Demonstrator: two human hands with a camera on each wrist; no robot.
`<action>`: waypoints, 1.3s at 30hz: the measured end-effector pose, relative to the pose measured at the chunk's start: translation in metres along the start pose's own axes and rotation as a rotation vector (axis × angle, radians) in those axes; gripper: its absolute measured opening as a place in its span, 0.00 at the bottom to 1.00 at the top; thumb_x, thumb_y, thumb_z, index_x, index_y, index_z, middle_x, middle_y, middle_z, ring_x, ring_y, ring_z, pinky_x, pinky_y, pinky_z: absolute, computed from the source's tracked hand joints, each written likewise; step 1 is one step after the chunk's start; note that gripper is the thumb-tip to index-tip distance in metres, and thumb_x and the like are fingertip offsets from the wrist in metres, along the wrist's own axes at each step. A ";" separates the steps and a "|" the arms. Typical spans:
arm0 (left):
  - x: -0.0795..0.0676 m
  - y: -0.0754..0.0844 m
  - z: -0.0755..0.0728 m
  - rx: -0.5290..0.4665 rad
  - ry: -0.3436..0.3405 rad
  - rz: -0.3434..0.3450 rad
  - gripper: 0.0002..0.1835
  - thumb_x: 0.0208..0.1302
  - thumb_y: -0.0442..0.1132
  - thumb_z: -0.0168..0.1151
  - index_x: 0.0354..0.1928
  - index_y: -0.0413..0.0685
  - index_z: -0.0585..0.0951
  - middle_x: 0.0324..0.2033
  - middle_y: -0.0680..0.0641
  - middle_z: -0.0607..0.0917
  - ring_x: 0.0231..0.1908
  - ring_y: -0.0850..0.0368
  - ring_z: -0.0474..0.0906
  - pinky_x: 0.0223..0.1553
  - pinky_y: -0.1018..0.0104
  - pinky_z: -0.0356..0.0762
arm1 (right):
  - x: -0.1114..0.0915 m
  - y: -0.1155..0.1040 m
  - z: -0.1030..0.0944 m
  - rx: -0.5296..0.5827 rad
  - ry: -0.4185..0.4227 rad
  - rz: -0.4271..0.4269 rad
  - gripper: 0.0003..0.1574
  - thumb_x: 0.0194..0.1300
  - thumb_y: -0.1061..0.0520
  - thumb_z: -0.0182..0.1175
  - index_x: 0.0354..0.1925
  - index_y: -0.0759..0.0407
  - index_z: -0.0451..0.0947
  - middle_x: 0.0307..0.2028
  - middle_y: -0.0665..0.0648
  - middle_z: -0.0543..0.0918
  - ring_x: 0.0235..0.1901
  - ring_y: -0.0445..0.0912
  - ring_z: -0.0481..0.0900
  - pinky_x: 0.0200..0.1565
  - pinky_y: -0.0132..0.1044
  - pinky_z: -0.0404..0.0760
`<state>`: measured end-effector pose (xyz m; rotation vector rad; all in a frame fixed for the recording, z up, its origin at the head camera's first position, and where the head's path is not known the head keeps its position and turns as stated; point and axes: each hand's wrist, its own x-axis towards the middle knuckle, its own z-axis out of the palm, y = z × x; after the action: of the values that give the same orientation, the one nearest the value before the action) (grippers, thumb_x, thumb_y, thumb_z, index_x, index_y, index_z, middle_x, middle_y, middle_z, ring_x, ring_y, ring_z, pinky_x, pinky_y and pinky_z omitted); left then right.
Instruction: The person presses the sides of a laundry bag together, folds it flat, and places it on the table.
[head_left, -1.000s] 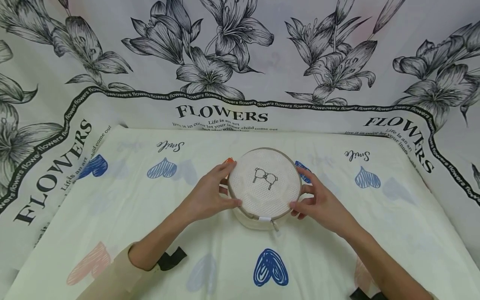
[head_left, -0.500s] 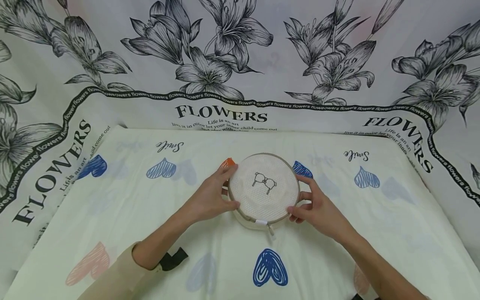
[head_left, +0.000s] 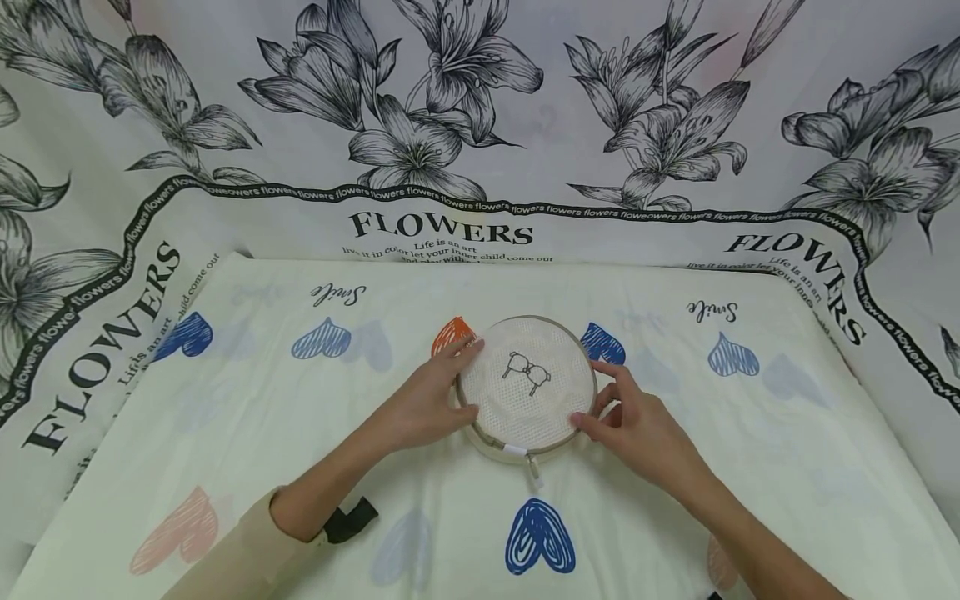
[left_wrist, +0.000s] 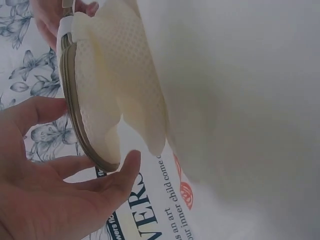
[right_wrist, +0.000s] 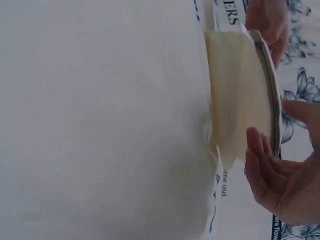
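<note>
A round, white mesh laundry bag [head_left: 532, 417] with a beige zipped rim lies near the middle of the cloth, a small bra-like outline printed on its top. My left hand [head_left: 420, 404] holds its left edge, thumb on the near side and fingers farther back. On the opposite edge, my right hand [head_left: 648, 429] grips the rim between thumb and fingers. The zip pull [head_left: 533, 468] hangs toward me. In the left wrist view, the bag's soft mesh side [left_wrist: 135, 65] sags below the rim. Curled fingers [right_wrist: 260, 155] reach under the bag in the right wrist view.
A pale cloth [head_left: 637, 517] printed with hearts and "Smile" covers the work surface. Behind it rises a white curtain [head_left: 555, 108] with black line-drawn flowers. A black strap piece [head_left: 351, 520] lies by the left sleeve [head_left: 247, 546].
The bag has come slightly toward me and lower, with both hands still on its rim. More of the orange and blue hearts behind it now shows.
</note>
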<state>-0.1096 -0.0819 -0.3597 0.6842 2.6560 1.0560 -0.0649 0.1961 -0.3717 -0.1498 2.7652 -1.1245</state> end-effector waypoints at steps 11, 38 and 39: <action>-0.003 0.001 0.014 0.315 0.077 0.108 0.50 0.46 0.60 0.67 0.69 0.52 0.55 0.70 0.49 0.46 0.69 0.51 0.40 0.63 0.54 0.53 | 0.011 -0.001 0.004 -0.458 0.157 -0.399 0.61 0.48 0.26 0.58 0.70 0.49 0.47 0.70 0.53 0.45 0.68 0.53 0.44 0.61 0.52 0.59; 0.005 -0.005 0.030 0.624 -0.096 0.288 0.53 0.52 0.72 0.44 0.70 0.44 0.47 0.70 0.40 0.42 0.68 0.46 0.36 0.66 0.57 0.44 | 0.024 0.001 0.025 -0.692 -0.019 -0.647 0.52 0.62 0.32 0.47 0.69 0.63 0.46 0.70 0.62 0.44 0.68 0.56 0.42 0.65 0.48 0.51; 0.005 -0.006 0.032 0.639 -0.099 0.288 0.52 0.53 0.72 0.43 0.70 0.43 0.46 0.69 0.40 0.42 0.68 0.46 0.36 0.66 0.57 0.44 | 0.024 0.002 0.026 -0.694 -0.020 -0.645 0.52 0.62 0.32 0.46 0.69 0.63 0.46 0.70 0.62 0.44 0.68 0.56 0.42 0.65 0.48 0.51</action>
<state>-0.1054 -0.0641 -0.3868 1.2232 2.8546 0.1776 -0.0841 0.1758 -0.3938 -1.1731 3.0313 -0.1590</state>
